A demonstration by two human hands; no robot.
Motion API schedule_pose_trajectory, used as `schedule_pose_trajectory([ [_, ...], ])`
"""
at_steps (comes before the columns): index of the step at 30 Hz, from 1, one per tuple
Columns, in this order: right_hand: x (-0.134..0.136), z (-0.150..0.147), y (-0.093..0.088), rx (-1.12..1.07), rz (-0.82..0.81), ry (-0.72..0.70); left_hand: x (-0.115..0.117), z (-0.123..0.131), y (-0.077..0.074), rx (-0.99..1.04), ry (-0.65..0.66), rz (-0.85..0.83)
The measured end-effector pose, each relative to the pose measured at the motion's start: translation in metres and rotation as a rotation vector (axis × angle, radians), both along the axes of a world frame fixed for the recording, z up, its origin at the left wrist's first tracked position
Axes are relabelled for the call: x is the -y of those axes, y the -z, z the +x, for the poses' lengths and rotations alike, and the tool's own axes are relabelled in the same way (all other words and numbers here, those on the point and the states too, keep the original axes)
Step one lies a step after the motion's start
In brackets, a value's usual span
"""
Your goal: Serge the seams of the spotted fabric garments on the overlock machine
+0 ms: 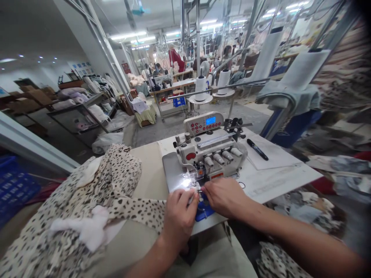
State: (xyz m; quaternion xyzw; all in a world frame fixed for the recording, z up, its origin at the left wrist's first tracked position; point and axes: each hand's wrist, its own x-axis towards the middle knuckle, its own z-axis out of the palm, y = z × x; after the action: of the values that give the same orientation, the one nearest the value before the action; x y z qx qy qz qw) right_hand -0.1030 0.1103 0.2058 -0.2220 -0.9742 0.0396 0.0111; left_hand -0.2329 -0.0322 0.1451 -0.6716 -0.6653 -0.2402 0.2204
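In front of me stands a white overlock sewing machine (213, 148) with a lit blue display and a bright lamp over its needle area. My left hand (180, 212) is closed on the end of a cream fabric with dark spots (142, 210), just left of the presser foot. The rest of this fabric runs left into a large heap. My right hand (224, 196) is closed, its fingertips pinched at the right of the presser foot; what they hold is hidden. A blue plate (205, 212) shows below the fingers, between both hands.
A pale fluffy piece (94, 227) lies on the spotted heap. A black marker (257, 150) rests on white paper right of the machine. Thread cones (201, 88) stand behind it. A blue crate (17, 189) is at far left, and cloth scraps (307, 212) lie at lower right.
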Motion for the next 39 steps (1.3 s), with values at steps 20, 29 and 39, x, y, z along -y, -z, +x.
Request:
schedule_pose_trajectory([
  [20,0.0,-0.008,0.01,0.002,-0.025,0.072,0.001,0.002,0.001,-0.078,0.002,0.057],
  [29,0.002,-0.013,0.007,-0.028,-0.017,0.102,0.004,0.006,-0.006,-0.094,-0.102,-0.132],
  [39,0.005,-0.016,0.021,-0.125,0.021,0.135,0.007,0.013,-0.001,-0.144,-0.16,-0.169],
])
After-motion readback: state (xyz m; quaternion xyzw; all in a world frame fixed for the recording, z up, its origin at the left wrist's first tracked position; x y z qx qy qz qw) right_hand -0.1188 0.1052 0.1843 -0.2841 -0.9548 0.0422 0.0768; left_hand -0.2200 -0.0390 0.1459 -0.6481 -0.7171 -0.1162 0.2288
